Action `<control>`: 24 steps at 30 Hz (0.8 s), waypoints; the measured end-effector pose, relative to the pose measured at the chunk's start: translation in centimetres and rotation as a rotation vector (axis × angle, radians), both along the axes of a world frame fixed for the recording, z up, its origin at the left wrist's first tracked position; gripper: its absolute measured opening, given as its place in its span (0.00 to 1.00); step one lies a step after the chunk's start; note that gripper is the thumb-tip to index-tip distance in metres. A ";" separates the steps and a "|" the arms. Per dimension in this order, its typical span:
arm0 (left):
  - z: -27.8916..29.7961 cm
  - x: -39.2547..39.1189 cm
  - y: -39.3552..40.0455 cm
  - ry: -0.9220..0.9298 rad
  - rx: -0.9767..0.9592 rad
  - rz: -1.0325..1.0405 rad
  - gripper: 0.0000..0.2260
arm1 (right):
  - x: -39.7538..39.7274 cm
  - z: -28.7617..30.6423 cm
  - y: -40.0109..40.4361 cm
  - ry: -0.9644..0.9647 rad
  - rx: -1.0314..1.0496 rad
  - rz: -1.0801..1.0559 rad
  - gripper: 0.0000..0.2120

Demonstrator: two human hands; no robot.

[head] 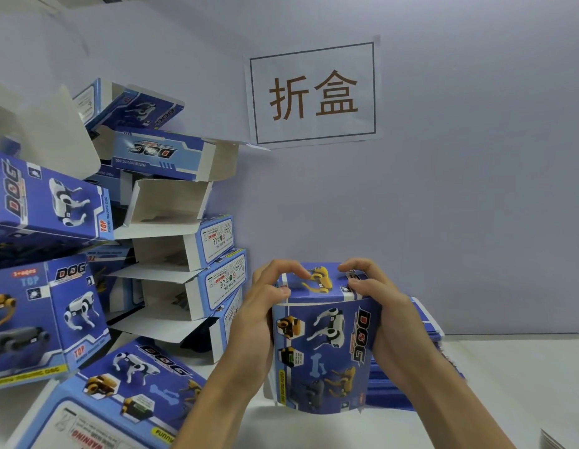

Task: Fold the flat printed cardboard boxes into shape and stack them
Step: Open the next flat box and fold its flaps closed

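Note:
A blue printed cardboard box (pixel 323 345) with robot dog pictures stands upright in front of me, opened into shape. My left hand (pixel 265 299) grips its left side, fingers curled over the top flap. My right hand (pixel 375 293) grips the right side, fingers also curled onto the top flap. Behind the box, at the right, lies a stack of flat blue boxes (pixel 424 322). A leaning pile of folded boxes (pixel 171 241) fills the left side, several with open ends showing white insides.
A white table (pixel 508 384) carries everything. A grey wall behind holds a paper sign (pixel 314 95) with two characters. More folded boxes (pixel 120 393) lie at the near left. A thin white stack (pixel 553 440) shows at the bottom right corner.

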State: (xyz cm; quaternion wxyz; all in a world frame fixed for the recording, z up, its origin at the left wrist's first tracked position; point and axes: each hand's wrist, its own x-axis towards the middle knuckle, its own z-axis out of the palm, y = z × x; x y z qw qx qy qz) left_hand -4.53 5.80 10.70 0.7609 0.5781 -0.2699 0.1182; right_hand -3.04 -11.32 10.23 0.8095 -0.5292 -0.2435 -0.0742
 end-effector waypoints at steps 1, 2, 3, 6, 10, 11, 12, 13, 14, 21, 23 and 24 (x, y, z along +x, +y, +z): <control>-0.1 0.1 0.1 -0.011 0.002 -0.001 0.10 | 0.0 0.0 0.0 0.003 -0.003 -0.002 0.06; -0.1 0.1 0.1 -0.023 0.008 0.005 0.11 | 0.1 0.0 0.1 0.007 -0.005 -0.007 0.05; -0.2 0.2 0.2 -0.036 0.012 0.017 0.15 | 0.1 0.0 0.1 0.012 -0.004 -0.013 0.05; -0.2 0.2 0.2 -0.049 0.025 0.045 0.20 | 0.1 0.0 0.0 0.022 0.014 -0.017 0.05; -0.1 0.1 0.1 -0.060 0.080 0.058 0.12 | -0.2 -0.1 -0.5 0.015 0.008 0.037 0.06; -0.1 0.2 0.1 -0.060 0.076 0.057 0.12 | -0.3 -0.1 -0.6 0.009 0.000 0.064 0.07; -0.1 0.2 0.1 -0.052 0.049 0.046 0.13 | -0.4 -0.1 -0.7 0.005 -0.013 0.087 0.08; -0.2 0.3 0.1 -0.045 0.013 0.023 0.15 | -0.4 -0.1 -0.8 0.003 -0.032 0.093 0.09; -0.3 0.4 0.2 -0.040 -0.019 0.003 0.18 | -0.5 -0.1 -0.7 0.002 -0.053 0.086 0.10; -0.4 0.5 0.1 -0.028 0.040 0.025 0.10 | -0.6 0.2 -0.2 0.014 -0.068 0.003 0.12; -0.4 0.2 0.1 -0.059 0.118 0.056 0.06 | -0.6 0.3 -0.3 0.018 -0.056 0.005 0.12; -0.3 0.0 0.1 -0.077 0.166 0.071 0.05 | -0.7 0.3 -0.3 0.022 -0.053 0.008 0.12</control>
